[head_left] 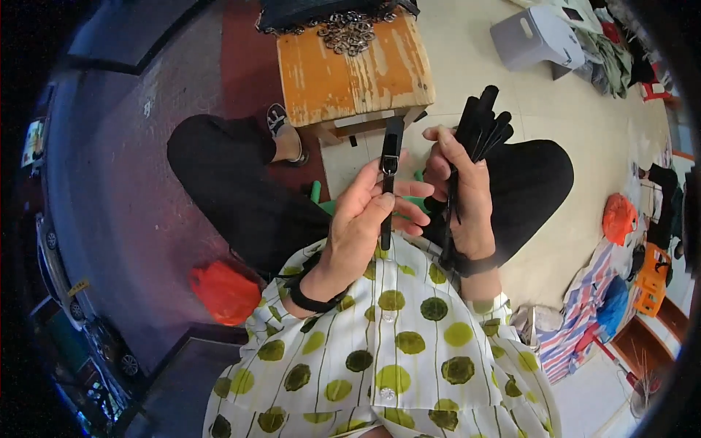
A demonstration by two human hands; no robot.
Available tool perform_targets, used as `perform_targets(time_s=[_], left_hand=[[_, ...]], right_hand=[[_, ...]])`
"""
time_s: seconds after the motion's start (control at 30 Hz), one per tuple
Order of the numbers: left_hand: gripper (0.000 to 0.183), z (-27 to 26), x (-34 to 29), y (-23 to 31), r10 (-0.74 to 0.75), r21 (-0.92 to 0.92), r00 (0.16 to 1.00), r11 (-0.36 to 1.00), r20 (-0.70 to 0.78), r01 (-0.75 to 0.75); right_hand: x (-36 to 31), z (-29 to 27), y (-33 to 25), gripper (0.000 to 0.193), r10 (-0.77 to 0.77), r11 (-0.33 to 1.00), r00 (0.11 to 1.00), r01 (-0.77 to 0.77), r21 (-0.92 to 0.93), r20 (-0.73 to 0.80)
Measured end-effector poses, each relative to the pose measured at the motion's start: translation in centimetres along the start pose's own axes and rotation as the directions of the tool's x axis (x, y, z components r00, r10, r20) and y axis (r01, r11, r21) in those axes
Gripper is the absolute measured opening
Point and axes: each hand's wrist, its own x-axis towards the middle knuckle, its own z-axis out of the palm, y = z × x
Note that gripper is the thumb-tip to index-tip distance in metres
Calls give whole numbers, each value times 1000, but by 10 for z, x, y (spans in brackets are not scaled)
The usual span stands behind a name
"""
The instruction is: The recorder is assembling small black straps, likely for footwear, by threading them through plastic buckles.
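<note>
My left hand (365,208) pinches a narrow black strap (393,142) between thumb and fingers. A small silver buckle (390,165) sits on that strap, which stands upright in front of my lap. To the right, my right hand (464,179) is closed around a bundle of similar black straps (482,124). Their rounded ends fan out above the fist, and some tails hang below it. Just ahead, a worn wooden stool (354,77) bears a heap of metal buckles (350,33) beside a dark piece of cloth or bag (321,11).
A grey plastic stool (537,36) stands at the far right near piled clothes. Red plastic bags lie at the left (225,292) and the right (619,217). Further right are a striped woven sheet (584,306) and an orange crate (652,281). Parked vehicles show at the far left.
</note>
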Motion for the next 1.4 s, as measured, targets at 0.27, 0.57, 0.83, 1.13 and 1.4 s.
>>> perform_targets(time_s=[0.27,0.57,0.83,1.13,1.4], left_hand=[[44,-20,-17,6,176,-173,978,966,-113,-193],[24,-187,-170,-1,443,334,433,891,-785,-307],[15,-244,-181,-188,-273,-370,307,869,-912,-329],[20,-292,-161,-222,478,433,256,876,-841,-212],[21,-60,-72,41,374,461,876,863,-303,-209]], right_hand=[[0,12,18,23,102,992,989,-92,-90,107],[-4,15,39,25,104,965,991,-78,-250,90],[-5,27,49,21,192,955,981,-185,-231,8],[5,36,48,27,205,954,972,-174,-243,111],[-13,50,25,23,-266,935,933,311,-171,242]])
